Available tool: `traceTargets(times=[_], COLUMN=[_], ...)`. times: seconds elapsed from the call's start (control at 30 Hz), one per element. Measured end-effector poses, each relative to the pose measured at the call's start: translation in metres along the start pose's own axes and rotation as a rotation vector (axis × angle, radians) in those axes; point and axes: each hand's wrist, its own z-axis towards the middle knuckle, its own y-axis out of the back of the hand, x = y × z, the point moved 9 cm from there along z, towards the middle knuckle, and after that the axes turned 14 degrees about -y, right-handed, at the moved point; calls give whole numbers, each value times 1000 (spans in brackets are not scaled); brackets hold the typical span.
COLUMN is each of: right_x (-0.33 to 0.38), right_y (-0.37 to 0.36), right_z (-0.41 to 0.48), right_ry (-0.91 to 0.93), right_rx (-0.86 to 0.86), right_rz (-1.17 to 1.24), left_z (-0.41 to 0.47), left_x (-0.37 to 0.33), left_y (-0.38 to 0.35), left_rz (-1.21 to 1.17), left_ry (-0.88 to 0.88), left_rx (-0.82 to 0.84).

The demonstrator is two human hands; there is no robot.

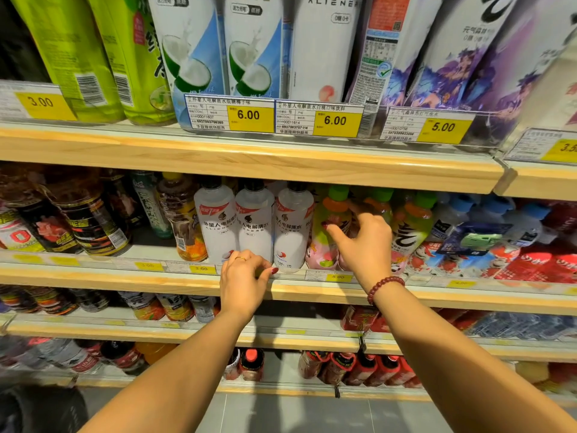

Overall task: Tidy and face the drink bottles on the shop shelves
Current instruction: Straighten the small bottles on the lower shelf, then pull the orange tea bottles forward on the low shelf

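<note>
The pink-labelled, green-capped plastic bottle [379, 206] stands upright near the front edge of the pale wooden shelf [437, 296], packed between matching bottles, with little headroom. The right hand [363, 245] grasps its body. The left hand [243, 278] curls at the shelf lip below the white plastic bottles [254, 220]; whether it grips anything cannot be told.

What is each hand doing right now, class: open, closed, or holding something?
Left hand: fingers curled at the white plastic bottle's foot; hold cannot be told.
Right hand: holding the green-capped pink plastic bottle.
</note>
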Motion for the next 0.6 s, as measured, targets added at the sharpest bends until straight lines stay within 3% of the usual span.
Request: traceTargets(times=[0.3,0.6], right_x=[-3,18], right_y=[-1,-89], right_z=[-53,-109], right_ry=[313,381], right_rx=[2,401], right_rz=[7,-120], left_z=[-11,-54], left_x=[-3,58], left_y=[12,93], left_rz=[-63,48], left_ry=[-133,7], left_rx=[95,-1])
